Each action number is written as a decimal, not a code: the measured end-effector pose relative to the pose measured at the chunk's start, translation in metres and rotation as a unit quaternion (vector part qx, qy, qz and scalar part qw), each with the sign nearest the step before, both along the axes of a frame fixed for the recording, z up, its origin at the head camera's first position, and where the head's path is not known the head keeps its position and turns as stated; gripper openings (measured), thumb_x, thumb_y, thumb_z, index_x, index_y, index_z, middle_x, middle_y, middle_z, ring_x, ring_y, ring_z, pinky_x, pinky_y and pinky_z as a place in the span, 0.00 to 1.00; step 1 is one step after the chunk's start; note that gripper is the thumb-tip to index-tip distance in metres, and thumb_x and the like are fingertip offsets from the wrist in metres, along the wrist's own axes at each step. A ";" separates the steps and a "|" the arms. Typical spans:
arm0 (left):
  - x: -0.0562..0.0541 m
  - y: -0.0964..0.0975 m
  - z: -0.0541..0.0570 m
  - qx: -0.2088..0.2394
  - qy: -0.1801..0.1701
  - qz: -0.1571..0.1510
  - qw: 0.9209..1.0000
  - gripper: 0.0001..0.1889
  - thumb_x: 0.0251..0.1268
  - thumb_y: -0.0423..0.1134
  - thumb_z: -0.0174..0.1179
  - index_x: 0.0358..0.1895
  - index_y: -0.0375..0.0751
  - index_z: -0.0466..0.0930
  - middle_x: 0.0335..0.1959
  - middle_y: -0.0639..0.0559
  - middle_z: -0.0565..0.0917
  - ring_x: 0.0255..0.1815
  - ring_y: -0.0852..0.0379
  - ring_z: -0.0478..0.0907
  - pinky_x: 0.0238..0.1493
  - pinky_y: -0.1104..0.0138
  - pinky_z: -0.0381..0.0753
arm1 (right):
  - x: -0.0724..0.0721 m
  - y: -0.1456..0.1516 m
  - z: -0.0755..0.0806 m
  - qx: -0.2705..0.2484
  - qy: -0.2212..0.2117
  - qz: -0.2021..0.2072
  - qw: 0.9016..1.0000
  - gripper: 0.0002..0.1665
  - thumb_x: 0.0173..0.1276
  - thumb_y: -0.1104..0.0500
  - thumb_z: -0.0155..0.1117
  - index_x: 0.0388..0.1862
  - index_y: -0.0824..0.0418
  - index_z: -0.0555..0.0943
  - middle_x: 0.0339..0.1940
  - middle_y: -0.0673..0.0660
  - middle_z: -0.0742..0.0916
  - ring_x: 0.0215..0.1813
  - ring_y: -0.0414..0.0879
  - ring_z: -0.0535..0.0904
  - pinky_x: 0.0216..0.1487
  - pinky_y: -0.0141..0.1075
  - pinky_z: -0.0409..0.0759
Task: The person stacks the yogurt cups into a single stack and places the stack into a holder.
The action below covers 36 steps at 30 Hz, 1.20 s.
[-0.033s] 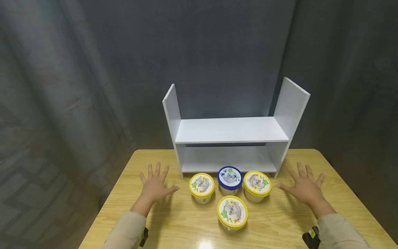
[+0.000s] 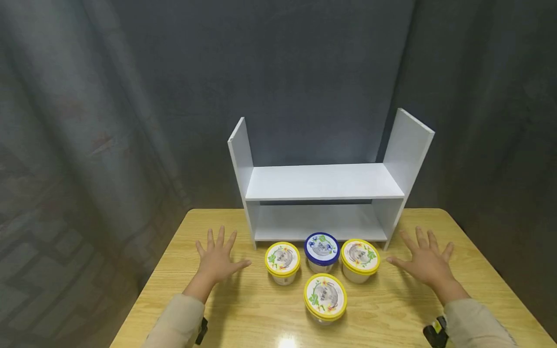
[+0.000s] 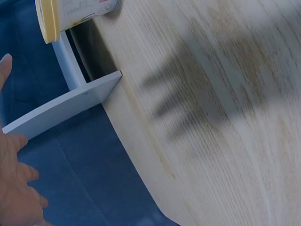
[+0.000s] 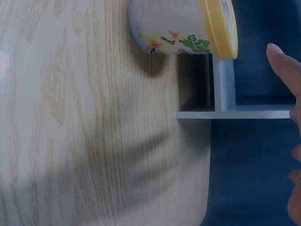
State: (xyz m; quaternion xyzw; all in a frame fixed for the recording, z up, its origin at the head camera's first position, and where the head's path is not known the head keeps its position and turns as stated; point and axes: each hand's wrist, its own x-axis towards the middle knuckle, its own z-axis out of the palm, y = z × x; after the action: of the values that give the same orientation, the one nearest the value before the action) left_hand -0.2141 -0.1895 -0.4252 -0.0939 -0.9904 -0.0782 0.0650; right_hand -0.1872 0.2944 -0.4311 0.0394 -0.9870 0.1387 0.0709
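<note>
My left hand (image 2: 216, 261) hovers over the table with its fingers spread, left of a yellow-lidded tub (image 2: 283, 261). On the other side, my right hand (image 2: 426, 261) is spread the same way, to the right of another yellow-lidded tub (image 2: 360, 258). Neither hand touches anything. Between those two stands a tub with a blue lid (image 2: 322, 249). A third yellow-lidded tub (image 2: 325, 297) sits nearer to me. All the tubs are upright. In the right wrist view, one white tub (image 4: 171, 26) shows flowers and leaves on its side.
Behind the tubs stands a white two-tier shelf (image 2: 324, 181) with tall side panels, near the back edge of the wooden table (image 2: 256, 319). Grey curtains (image 2: 313, 72) hang behind and at both sides.
</note>
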 end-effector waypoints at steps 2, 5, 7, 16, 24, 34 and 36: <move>0.000 0.000 0.000 0.003 -0.002 0.000 1.000 0.49 0.39 0.73 0.49 0.65 0.46 0.54 0.66 0.37 0.43 0.62 0.32 0.31 0.49 0.35 0.24 | 0.001 0.000 0.000 -0.002 -0.004 -0.001 1.000 0.53 0.51 0.30 0.49 0.63 0.66 0.54 0.63 0.76 0.46 0.60 0.72 0.31 0.43 0.62 0.12; 0.000 0.000 -0.001 0.010 -0.003 -0.002 1.000 0.48 0.40 0.70 0.51 0.65 0.47 0.52 0.66 0.37 0.42 0.62 0.31 0.31 0.49 0.35 0.24 | 0.003 0.001 0.000 -0.005 -0.012 -0.001 1.000 0.52 0.52 0.30 0.49 0.64 0.65 0.54 0.63 0.76 0.45 0.60 0.72 0.30 0.42 0.63 0.12; 0.000 0.001 -0.001 0.014 -0.002 -0.004 1.000 0.48 0.40 0.70 0.52 0.66 0.47 0.52 0.66 0.37 0.42 0.62 0.32 0.31 0.49 0.34 0.25 | 0.003 0.002 -0.001 -0.004 -0.014 -0.003 1.000 0.52 0.52 0.30 0.49 0.63 0.65 0.55 0.63 0.76 0.45 0.60 0.72 0.29 0.42 0.63 0.13; -0.001 0.002 -0.003 0.014 0.000 -0.004 1.000 0.49 0.39 0.72 0.50 0.66 0.48 0.52 0.66 0.38 0.42 0.62 0.32 0.32 0.49 0.33 0.32 | 0.004 -0.002 -0.001 -0.011 -0.020 0.001 1.000 0.53 0.52 0.31 0.50 0.64 0.67 0.53 0.63 0.76 0.46 0.60 0.73 0.31 0.43 0.64 0.14; 0.002 0.010 -0.007 0.061 -0.026 -0.023 0.998 0.50 0.40 0.71 0.50 0.67 0.47 0.47 0.67 0.38 0.39 0.62 0.34 0.28 0.49 0.35 0.24 | 0.007 -0.010 -0.004 -0.013 -0.006 0.005 1.000 0.53 0.52 0.32 0.51 0.64 0.68 0.52 0.62 0.77 0.50 0.61 0.72 0.33 0.44 0.62 0.13; 0.010 0.031 -0.028 0.183 -0.040 -0.033 0.982 0.52 0.41 0.63 0.59 0.67 0.42 0.42 0.67 0.39 0.37 0.63 0.37 0.27 0.51 0.36 0.28 | 0.013 -0.036 -0.005 -0.051 0.019 0.026 0.998 0.54 0.50 0.33 0.55 0.65 0.64 0.51 0.62 0.76 0.50 0.62 0.71 0.37 0.48 0.63 0.17; 0.014 0.036 -0.034 0.208 -0.047 -0.030 0.977 0.53 0.41 0.62 0.59 0.67 0.40 0.42 0.67 0.39 0.37 0.64 0.37 0.28 0.51 0.36 0.28 | 0.014 -0.042 -0.006 -0.059 0.019 0.029 0.998 0.54 0.50 0.33 0.56 0.65 0.64 0.52 0.63 0.75 0.50 0.62 0.71 0.37 0.49 0.62 0.17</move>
State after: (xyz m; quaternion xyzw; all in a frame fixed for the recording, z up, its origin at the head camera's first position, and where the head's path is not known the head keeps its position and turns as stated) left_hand -0.2005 -0.1533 -0.4590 -0.1037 -0.9512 -0.2886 0.0345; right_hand -0.1733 0.2519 -0.4369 0.0668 -0.9739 0.1984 0.0882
